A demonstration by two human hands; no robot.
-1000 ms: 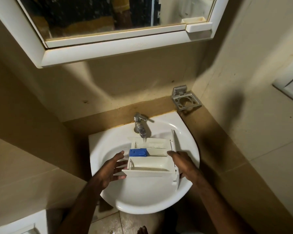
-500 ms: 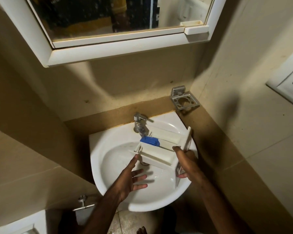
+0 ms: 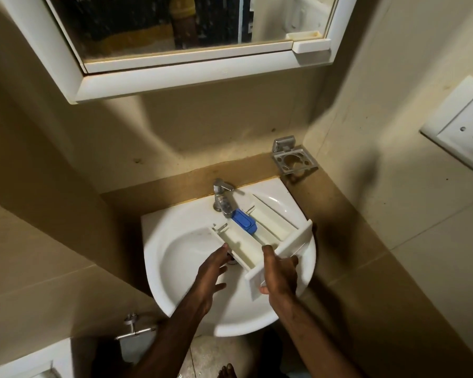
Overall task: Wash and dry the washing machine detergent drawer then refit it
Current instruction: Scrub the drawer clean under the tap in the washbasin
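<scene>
Rinsing was the step in hand: the detergent drawer [image 3: 260,238] hung over the sink [image 3: 175,257], turned at a slant so that its far end with the blue insert [image 3: 244,221] sat just under the tap [image 3: 222,198]. Whether water was running could not be told. The right hand [image 3: 280,274] carried the drawer by its front panel, the thumb hooked over the near compartment and the fingers wrapped behind the panel, a firm grip pinching the plastic. The left hand [image 3: 212,271] had its grip spread, fingers straight, the tips touching or just short of the drawer's left side wall; contact could not be made out. Drying and refitting looked well ahead, since the drawer was at the basin and no cloth showed. The next move probably called for the left hand to steady or take that side wall, so the drawer could be tipped under the tap and each compartment flushed and emptied without slipping from a wet one-handed hold.
</scene>
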